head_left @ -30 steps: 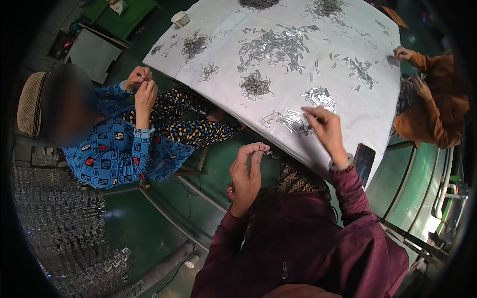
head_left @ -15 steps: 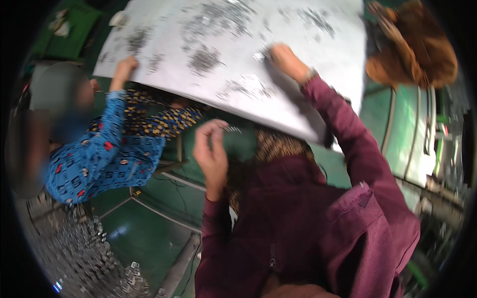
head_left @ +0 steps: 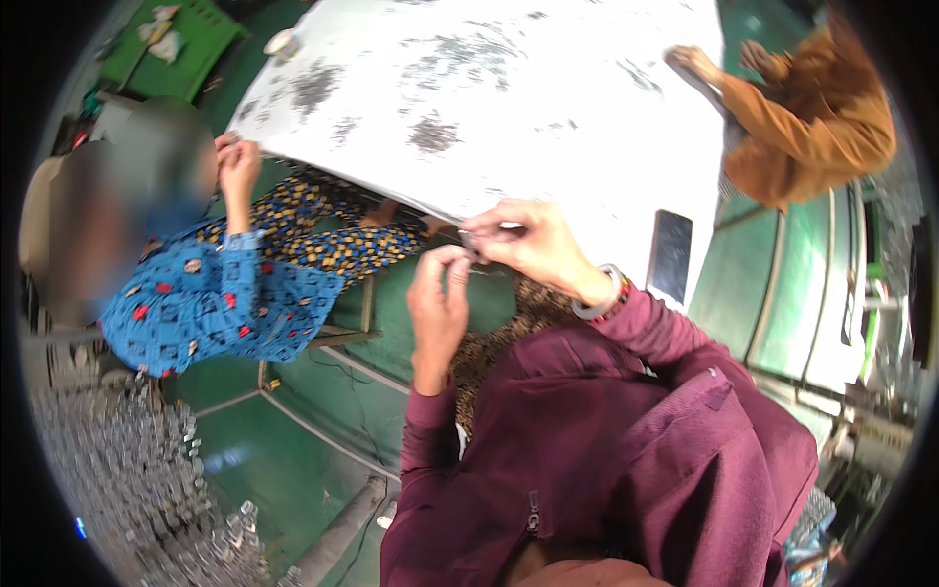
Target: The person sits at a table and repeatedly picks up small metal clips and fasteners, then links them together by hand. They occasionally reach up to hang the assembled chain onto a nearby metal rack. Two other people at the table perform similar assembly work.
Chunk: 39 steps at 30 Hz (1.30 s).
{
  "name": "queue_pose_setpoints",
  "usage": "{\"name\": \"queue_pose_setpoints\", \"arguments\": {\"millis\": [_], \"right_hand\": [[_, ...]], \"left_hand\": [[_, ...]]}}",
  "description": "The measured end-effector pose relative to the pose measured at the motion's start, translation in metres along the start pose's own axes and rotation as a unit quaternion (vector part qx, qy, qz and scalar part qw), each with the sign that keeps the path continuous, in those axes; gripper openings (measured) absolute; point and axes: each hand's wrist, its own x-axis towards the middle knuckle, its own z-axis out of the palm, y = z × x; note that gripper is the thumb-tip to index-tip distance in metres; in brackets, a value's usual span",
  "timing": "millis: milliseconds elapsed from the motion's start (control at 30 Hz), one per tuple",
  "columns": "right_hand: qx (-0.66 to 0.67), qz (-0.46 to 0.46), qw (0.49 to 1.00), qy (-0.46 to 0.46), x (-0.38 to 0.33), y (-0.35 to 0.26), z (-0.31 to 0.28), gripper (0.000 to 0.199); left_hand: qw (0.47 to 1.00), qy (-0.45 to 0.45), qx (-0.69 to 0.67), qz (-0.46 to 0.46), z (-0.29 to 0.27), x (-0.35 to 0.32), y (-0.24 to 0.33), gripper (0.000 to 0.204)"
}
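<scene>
The left hand (head_left: pixel 437 305) and right hand (head_left: pixel 533 245) pinch small blurred metal pieces (head_left: pixel 473 256) beside a white-covered table (head_left: pixel 606 166) bearing a smartphone (head_left: pixel 671 252)

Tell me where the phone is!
In the head view, the phone lies on the white table near its lower right corner, right of the right hand.

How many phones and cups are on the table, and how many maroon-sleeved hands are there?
Phones: 1, a dark phone
Cups: 1, a pale cup
Maroon-sleeved hands: 2, left hand and right hand
Total: 4
</scene>
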Motion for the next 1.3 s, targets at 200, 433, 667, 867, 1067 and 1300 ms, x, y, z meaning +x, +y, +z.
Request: {"name": "queue_pose_setpoints", "arguments": {"millis": [200,433,667,867,1067,1300], "right_hand": [[0.026,0.064,0.998,-0.004,0.006,0.014,0.005,0.023],[0.112,0.066,0.992,0.003,0.007,0.013,0.008,0.018],[0.174,0.097,0.979,-0.043,0.014,0.029,0.008,0.017],[0.081,0.064,0.990,-0.098,0.020,0.031,0.010,0.023],[0.107,0.130,0.980,-0.103,0.024,0.025,0.004,0.021],[0.134,0.126,0.978,-0.095,0.029,0.020,0.005,0.020]], "left_hand": [[1.000,0.006,0.002,-0.017,0.000,0.002,0.003,0.007],[0.999,0.005,0.019,-0.041,0.000,-0.001,-0.003,0.008],[0.979,0.112,-0.132,-0.111,0.001,0.055,-0.033,0.026],[0.975,-0.112,0.139,0.132,0.072,0.235,-0.084,0.018],[0.917,-0.241,0.249,0.196,0.128,0.295,-0.127,0.011],[0.931,-0.153,0.280,0.179,0.109,0.251,-0.115,0.017]]}}
